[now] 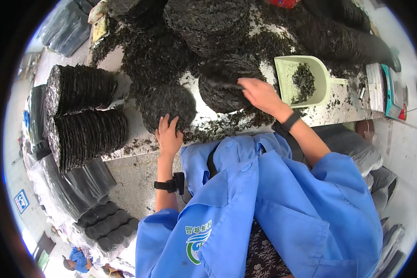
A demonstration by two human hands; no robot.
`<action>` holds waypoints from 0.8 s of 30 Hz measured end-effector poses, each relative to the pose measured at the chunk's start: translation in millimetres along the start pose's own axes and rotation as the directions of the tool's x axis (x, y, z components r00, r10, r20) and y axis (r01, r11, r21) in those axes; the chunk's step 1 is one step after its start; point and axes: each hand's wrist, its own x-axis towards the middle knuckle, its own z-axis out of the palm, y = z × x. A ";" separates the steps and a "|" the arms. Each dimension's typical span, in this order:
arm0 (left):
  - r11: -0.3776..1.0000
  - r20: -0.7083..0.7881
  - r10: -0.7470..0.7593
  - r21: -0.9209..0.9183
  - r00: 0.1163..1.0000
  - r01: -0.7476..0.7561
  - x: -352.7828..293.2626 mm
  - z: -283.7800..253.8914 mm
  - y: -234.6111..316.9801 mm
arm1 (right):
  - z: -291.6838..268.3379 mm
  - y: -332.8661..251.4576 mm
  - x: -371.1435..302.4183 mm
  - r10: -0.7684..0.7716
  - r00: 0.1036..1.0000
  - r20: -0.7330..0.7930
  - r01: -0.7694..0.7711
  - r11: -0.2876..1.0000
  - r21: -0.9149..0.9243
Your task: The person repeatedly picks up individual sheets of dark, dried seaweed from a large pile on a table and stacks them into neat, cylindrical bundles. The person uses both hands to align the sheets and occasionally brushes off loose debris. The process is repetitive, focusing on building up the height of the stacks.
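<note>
In the head view, a round, dark cake of dried seaweed (167, 105) lies flat on the pale table. My left hand (169, 139) rests on its near edge, fingers stretched out. To the right is a low stack of similar round seaweed cakes (219, 98). My right hand (264, 97) pinches the right edge of a seaweed sheet (228, 72) at the top of that stack. The sheet looks lifted and is blurred by motion. Behind it rises a taller stack of seaweed (208, 25). Loose seaweed (155, 60) is heaped left of that stack.
A pale green dustpan (328, 88) holding seaweed crumbs sits right of my right hand. Two rows of seaweed cakes (85, 134) stand on edge at the left. A teal-edged box-like device (394, 95) is at the right end. Plastic-wrapped bundles (74, 185) and another person (80, 260) are at lower left.
</note>
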 end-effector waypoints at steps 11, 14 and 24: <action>0.079 0.082 0.039 -0.994 0.996 0.079 17.8 -54.6 106.7 | -34.3 -33.7 4.7 0.815 0.557 0.160 -0.228 -0.035 0.973; -0.066 0.129 -0.056 -0.990 0.990 0.125 17.0 -59.7 111.5 | -19.6 -44.0 9.0 0.781 0.594 0.194 -0.272 -0.031 0.962; -0.141 0.061 -0.288 -0.990 0.956 0.020 9.1 -32.6 21.3 | 19.9 3.1 -10.5 0.631 0.773 -0.072 -0.630 0.776 0.035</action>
